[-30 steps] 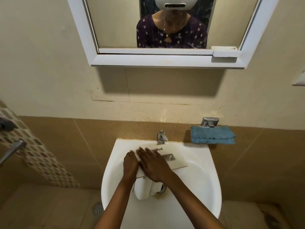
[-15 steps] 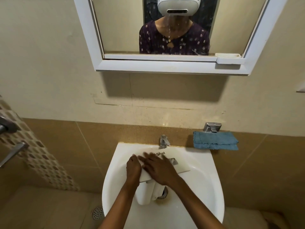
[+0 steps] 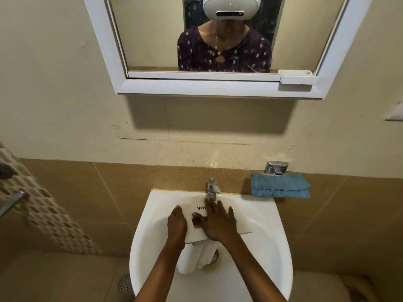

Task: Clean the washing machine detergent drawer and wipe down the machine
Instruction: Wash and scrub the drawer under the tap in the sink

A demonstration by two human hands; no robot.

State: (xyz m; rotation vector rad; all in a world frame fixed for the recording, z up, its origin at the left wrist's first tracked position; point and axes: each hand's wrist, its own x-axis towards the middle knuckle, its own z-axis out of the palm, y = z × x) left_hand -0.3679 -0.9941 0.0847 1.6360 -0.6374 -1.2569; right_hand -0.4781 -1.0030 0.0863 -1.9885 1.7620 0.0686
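My left hand (image 3: 177,223) grips the detergent drawer (image 3: 244,226) to steady it over the sink (image 3: 275,216); my right hand (image 3: 218,224) presses flat-fingered on its front, likely scrubbing.

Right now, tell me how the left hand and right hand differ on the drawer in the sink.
The left hand grips the left end of the drawer, fingers curled round its edge; the right hand lies flat on top, fingers spread. The right hand's fingertips reach near the tap; the left hand's do not. Both touch the drawer in the sink.
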